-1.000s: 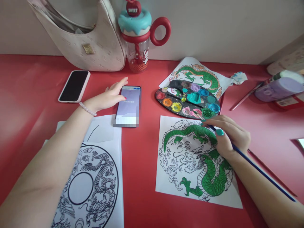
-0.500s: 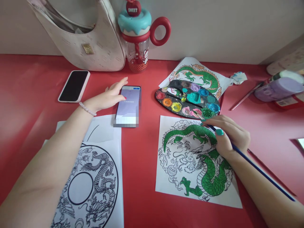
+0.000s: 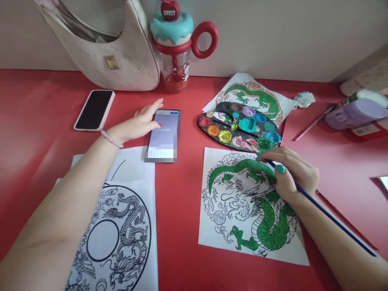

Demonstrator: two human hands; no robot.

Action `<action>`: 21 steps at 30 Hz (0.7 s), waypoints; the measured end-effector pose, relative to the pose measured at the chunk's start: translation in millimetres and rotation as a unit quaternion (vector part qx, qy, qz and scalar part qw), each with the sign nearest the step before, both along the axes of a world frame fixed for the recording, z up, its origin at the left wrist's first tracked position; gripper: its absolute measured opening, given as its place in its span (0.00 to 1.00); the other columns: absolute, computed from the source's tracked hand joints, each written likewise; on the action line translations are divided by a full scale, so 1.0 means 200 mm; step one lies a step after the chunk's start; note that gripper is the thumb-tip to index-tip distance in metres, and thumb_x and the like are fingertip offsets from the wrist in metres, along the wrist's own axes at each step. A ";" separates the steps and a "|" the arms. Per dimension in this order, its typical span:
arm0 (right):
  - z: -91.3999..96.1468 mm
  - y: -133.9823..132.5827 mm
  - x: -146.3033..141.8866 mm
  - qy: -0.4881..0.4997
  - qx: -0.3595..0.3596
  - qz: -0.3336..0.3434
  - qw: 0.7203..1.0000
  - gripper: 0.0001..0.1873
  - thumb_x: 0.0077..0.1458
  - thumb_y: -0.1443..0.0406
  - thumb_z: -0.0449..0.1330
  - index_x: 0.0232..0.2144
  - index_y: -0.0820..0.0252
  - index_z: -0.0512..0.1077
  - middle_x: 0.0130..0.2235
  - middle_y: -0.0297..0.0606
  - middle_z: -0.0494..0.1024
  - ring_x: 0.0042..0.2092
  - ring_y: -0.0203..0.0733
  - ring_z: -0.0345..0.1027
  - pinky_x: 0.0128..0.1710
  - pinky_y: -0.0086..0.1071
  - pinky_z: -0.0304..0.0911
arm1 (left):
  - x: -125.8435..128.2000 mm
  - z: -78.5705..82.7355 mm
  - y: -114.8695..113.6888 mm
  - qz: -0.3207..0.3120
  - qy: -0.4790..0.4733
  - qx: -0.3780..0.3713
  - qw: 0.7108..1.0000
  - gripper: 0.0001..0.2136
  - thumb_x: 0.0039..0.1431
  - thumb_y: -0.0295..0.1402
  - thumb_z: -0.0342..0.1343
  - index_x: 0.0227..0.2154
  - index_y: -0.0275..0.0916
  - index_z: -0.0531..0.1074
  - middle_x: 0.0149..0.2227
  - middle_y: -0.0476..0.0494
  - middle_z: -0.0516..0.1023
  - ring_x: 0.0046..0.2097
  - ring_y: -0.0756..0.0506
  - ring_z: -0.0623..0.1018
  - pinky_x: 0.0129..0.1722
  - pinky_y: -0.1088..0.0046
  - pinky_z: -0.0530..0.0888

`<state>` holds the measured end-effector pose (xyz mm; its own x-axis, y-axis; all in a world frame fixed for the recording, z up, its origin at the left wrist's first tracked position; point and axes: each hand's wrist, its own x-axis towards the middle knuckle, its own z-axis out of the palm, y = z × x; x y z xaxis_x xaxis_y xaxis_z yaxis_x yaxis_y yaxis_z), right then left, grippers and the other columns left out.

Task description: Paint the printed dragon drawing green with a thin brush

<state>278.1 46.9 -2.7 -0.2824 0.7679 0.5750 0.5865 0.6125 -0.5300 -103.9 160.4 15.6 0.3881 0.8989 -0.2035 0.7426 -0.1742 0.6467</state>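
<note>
My right hand (image 3: 291,173) is closed on a blue-handled paintbrush (image 3: 330,216), its tip at the green paint on the black palette (image 3: 239,126). The hand rests on the upper right of a dragon sheet (image 3: 245,202) that is partly painted green. My left hand (image 3: 138,123), fingers stretched out, touches the left edge of a lit phone (image 3: 163,135) lying flat on the red table (image 3: 182,226). It wears a bead bracelet at the wrist.
An unpainted dragon sheet (image 3: 121,234) lies under my left forearm. A dark phone (image 3: 94,110), a cream handbag (image 3: 118,48) and a donut-lid bottle (image 3: 176,44) stand at the back. A coloured dragon print (image 3: 257,95), crumpled tissue (image 3: 304,98), a spare brush (image 3: 312,123) and a purple container (image 3: 354,113) sit right.
</note>
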 end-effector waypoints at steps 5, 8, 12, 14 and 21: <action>0.00 0.00 0.00 0.002 0.003 0.004 1.000 0.13 0.57 0.69 0.48 0.35 0.57 0.72 0.32 0.36 0.73 0.34 0.36 0.67 0.35 0.33 0.62 | 0.01 0.01 -0.01 0.007 0.005 -0.003 1.000 0.35 0.58 0.34 0.48 0.65 0.53 0.38 0.68 0.48 0.46 0.68 0.39 0.43 0.65 0.51 0.37; 0.01 0.00 0.00 0.002 0.001 -0.002 1.000 0.13 0.57 0.68 0.48 0.35 0.56 0.73 0.32 0.36 0.73 0.33 0.36 0.68 0.35 0.33 0.63 | 0.01 0.01 -0.01 0.002 -0.001 0.004 1.000 0.34 0.58 0.35 0.48 0.65 0.53 0.38 0.67 0.49 0.47 0.68 0.39 0.43 0.65 0.52 0.38; 0.01 0.00 0.00 0.004 0.001 -0.004 1.000 0.13 0.57 0.67 0.48 0.36 0.55 0.73 0.32 0.35 0.74 0.33 0.37 0.68 0.34 0.34 0.63 | 0.00 0.01 -0.01 -0.001 0.010 0.005 1.000 0.35 0.58 0.34 0.47 0.65 0.53 0.37 0.67 0.49 0.47 0.68 0.38 0.43 0.65 0.52 0.38; 0.00 0.00 0.00 0.005 0.001 -0.004 1.000 0.13 0.57 0.67 0.48 0.36 0.55 0.73 0.32 0.36 0.74 0.33 0.37 0.68 0.34 0.34 0.63 | 0.01 0.01 -0.01 -0.002 0.013 0.006 1.000 0.35 0.58 0.34 0.47 0.65 0.53 0.37 0.67 0.49 0.47 0.68 0.38 0.43 0.65 0.52 0.38; 0.00 0.00 0.00 0.004 0.001 0.000 1.000 0.13 0.57 0.69 0.48 0.36 0.57 0.73 0.32 0.37 0.73 0.34 0.36 0.67 0.35 0.33 0.62 | 0.03 0.03 -0.02 0.012 0.021 -0.011 1.000 0.35 0.58 0.34 0.47 0.65 0.52 0.36 0.68 0.49 0.45 0.68 0.38 0.42 0.65 0.52 0.38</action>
<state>278.1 46.6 -2.3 -0.2778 0.7668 0.5786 0.5825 0.6134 -0.5333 -98.2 157.0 22.4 0.3571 0.9030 -0.2389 0.7731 -0.1422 0.6182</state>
